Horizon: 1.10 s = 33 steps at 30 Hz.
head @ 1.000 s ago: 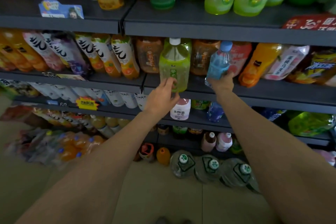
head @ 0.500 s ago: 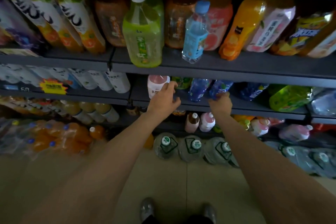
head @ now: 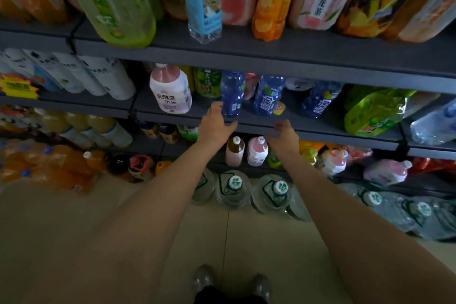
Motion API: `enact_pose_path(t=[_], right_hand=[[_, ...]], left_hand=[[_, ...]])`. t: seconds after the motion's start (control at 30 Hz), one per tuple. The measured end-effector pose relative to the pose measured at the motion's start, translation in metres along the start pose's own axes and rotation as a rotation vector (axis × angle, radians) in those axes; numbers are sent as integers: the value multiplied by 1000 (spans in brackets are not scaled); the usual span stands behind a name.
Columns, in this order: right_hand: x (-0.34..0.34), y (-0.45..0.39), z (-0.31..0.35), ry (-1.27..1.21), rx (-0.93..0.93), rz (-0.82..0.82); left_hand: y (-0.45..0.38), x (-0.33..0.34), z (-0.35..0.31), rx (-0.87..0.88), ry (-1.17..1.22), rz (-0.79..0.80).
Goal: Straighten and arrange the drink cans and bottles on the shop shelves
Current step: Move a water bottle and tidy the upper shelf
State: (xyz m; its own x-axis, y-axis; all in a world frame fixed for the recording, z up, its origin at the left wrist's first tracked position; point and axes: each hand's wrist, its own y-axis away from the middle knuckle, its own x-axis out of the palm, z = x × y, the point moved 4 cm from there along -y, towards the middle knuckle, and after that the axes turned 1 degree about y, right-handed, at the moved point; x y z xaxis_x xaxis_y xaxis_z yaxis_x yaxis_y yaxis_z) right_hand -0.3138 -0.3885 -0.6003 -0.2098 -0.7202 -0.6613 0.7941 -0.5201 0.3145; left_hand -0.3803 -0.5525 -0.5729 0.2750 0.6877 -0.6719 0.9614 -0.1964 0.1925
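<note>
— What was the room like?
— Dim. Dark grey metal shelving (head: 271, 61) ran in tiers from nine o'clock across to three o'clock.
— And the floor?
— Beige tile (head: 246, 242) filled six o'clock, one grout line running toward twelve. A yellow starburst price tag (head: 17, 86) hung on a shelf edge at nine o'clock.

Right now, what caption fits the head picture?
Both hands, left and right, reach toward blue bottles on the shelf.
</note>
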Motion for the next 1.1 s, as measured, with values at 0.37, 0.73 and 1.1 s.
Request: enact_pose_path(t=[0.37, 0.73, 1.1], right_hand=[[40, -50, -58, -281, 93, -19], [38, -131, -11, -462, -150, -151], [37, -135, 5, -183, 11, -146]], left_hand=[[-60, 53, 16, -122, 286, -142], [-123, 67, 22, -121, 406, -295], [-86, 62, 27, 6, 328, -118]])
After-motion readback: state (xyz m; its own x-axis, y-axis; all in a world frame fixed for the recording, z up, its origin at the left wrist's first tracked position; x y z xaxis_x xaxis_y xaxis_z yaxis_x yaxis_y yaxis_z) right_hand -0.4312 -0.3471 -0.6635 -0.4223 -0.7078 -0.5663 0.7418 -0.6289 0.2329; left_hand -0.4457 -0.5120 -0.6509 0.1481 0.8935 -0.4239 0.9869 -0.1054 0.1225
